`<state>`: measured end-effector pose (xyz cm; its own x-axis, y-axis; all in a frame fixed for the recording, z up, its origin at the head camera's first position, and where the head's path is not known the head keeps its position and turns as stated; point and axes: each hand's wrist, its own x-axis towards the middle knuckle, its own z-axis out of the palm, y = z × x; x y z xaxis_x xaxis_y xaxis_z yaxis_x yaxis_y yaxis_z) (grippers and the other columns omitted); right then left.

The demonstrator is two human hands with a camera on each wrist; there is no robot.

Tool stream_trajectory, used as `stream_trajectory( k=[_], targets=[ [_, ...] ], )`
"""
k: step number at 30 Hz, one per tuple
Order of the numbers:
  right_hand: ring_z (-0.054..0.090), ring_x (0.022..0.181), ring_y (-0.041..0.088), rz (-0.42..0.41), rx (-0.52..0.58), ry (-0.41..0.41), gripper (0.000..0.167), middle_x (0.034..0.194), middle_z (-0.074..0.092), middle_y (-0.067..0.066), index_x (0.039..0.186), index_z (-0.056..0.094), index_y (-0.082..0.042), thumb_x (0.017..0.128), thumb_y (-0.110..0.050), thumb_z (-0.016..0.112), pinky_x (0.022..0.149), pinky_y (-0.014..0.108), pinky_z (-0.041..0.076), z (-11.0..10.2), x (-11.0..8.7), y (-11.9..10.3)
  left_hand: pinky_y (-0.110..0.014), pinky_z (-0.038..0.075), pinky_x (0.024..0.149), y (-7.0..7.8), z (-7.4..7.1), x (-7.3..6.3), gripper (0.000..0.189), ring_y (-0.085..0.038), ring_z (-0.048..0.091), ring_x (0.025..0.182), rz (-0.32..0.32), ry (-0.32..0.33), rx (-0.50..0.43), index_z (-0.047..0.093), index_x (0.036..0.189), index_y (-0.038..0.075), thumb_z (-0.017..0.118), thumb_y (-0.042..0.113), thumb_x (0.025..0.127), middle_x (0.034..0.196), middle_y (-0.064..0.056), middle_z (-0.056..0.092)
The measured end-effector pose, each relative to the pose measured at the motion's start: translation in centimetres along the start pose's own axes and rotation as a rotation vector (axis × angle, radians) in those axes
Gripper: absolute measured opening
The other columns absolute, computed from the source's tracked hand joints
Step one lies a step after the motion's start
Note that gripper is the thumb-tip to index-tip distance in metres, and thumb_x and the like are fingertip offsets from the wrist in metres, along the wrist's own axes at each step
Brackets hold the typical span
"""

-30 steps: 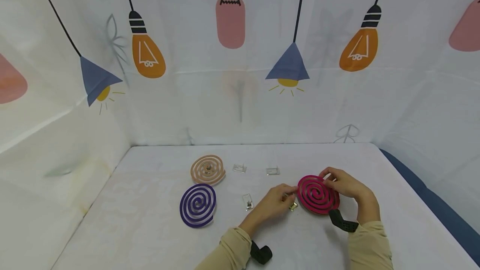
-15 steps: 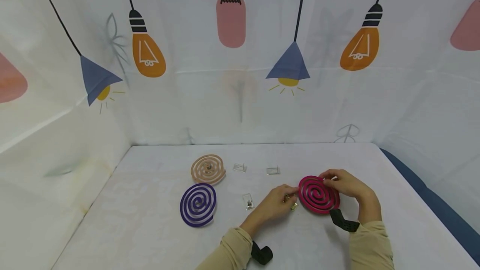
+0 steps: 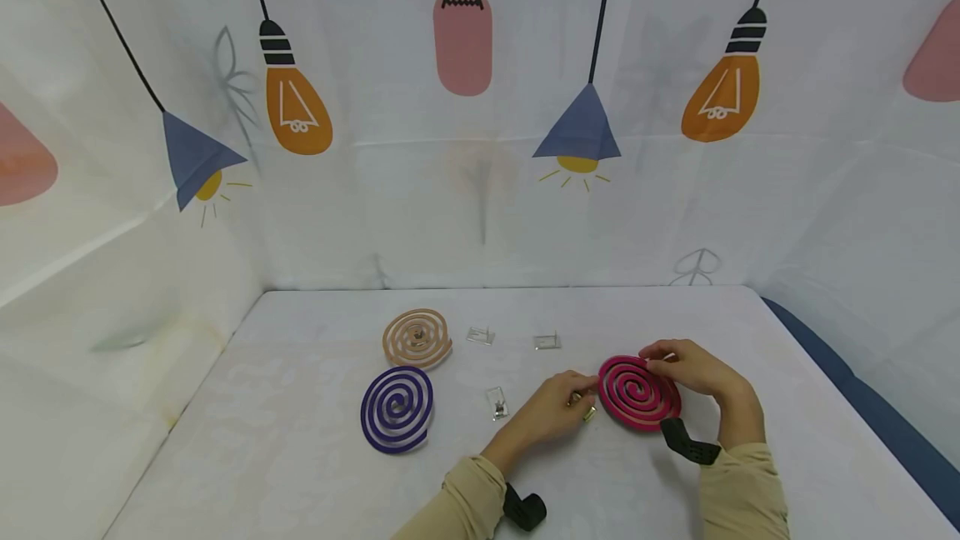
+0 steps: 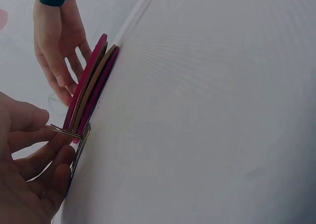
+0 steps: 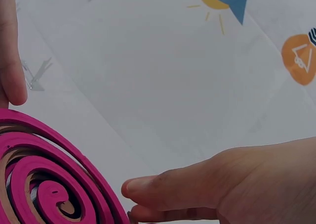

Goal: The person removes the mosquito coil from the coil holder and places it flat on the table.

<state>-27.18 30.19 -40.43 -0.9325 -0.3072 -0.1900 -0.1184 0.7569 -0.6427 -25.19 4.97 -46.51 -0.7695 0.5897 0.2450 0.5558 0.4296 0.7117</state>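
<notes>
My left hand [image 3: 551, 407] curls at the left edge of a stack of mosquito coils [image 3: 639, 392], its fingertips touching or very near the rim. Between its thumb and fingers is a thin metal coil stand [image 4: 66, 131], whose angled lower part reaches the table. From the side, the stack shows pink and brown layers, slightly spread at the far end. On the opposite rim, my right hand [image 3: 693, 373] grips the stack with thumb and fingers; in the right wrist view its thumb [image 5: 143, 184] lies at the pink edge.
A purple coil [image 3: 397, 410] and a tan coil [image 3: 417, 340] lie at left, nearly touching. Small metal stands [image 3: 480, 336], [image 3: 547, 342] and a stand [image 3: 497, 403] rest between them and the hands. A patterned cloth wall [image 3: 480, 215] rises behind the white table [image 3: 262, 440].
The pink-topped stack has shifted very slightly toward the person, and the gold metal by my left fingers appears narrower. Both hands keep nearly the same places.
</notes>
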Motion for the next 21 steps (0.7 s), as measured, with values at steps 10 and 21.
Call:
stream_trajectory(
  k=[10,21],
  targets=[
    [0.058,0.107,0.034,-0.018,0.03,0.058,0.035,0.115,0.061,0.021,0.122,0.055,0.002,0.097,-0.021,0.05,0.089,0.051,0.049,0.0,0.1,-0.5,-0.013,0.047,0.08,-0.1,-0.3,0.1,0.032,-0.008,0.06,0.1,-0.031,0.002,-0.052,0.061,0.125,0.01,0.057,0.013,0.093,0.114,-0.004,0.065],
    [0.054,0.11,0.038,-0.182,0.042,0.159,0.032,0.12,0.059,0.023,0.121,0.055,0.001,0.098,-0.02,0.05,0.088,0.052,0.049,0.5,0.7,-1.8,-0.02,0.049,0.088,0.2,-2.4,0.3,0.033,-0.016,0.06,0.11,-0.026,0.017,-0.113,0.059,0.126,0.011,0.058,0.019,0.093,0.123,-0.003,0.062]
  ],
)
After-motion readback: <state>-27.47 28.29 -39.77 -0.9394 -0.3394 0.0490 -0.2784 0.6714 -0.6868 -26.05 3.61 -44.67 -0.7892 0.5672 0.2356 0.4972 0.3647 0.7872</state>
